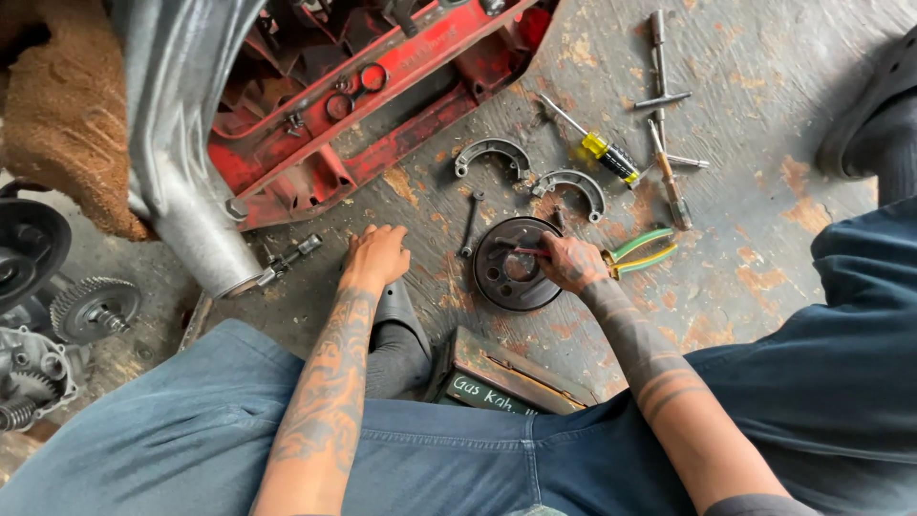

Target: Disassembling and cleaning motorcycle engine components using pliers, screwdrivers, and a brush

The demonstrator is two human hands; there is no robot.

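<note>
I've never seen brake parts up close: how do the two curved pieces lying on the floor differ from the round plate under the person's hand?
The curved brake shoes are open half-circle arcs; the round plate is a full disc with holes. The shoes are light grey metal, the plate darker and rust-stained. The shoes lie untouched, while the right hand works on the plate with a thin tool. All lie flat on the worn floor.
</note>
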